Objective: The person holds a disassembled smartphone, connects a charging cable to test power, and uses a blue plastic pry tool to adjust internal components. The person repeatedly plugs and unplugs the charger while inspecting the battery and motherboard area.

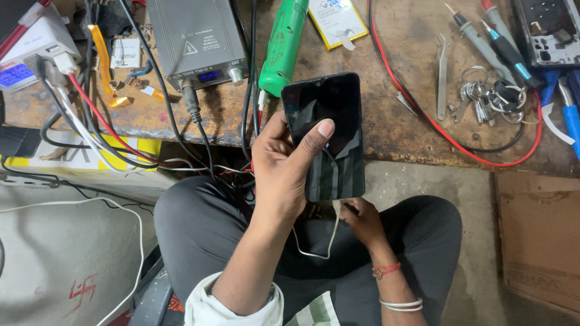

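Left hand (pixel 284 169) wrapped around a dark smartphone (pixel 329 136), thumb across the black screen, fingers behind the body. Phone held upright above the lap, top end overlapping the near edge of the worn workbench (pixel 411 130). Right hand (pixel 361 218) just below the phone's bottom end, fingers pinched on a white cable (pixel 331 232) at the port; plug itself too hidden to tell whether seated. Cable loops down and back left under the left forearm. Red thread and white bangles on the right wrist. On the bench beyond the phone: green cylindrical tool (pixel 284 45) lying tilted, grey metal power supply box (pixel 196 39) with a blue display to its left, yellow-edged flat battery (pixel 337 21) to its right. Further right: tweezers (pixel 441 75), bunch of keys (pixel 489 96), multimeter probes (pixel 492 36), red wire (pixel 447 136) curving around them. Tangle of black, white and red leads hanging off the bench's left part.
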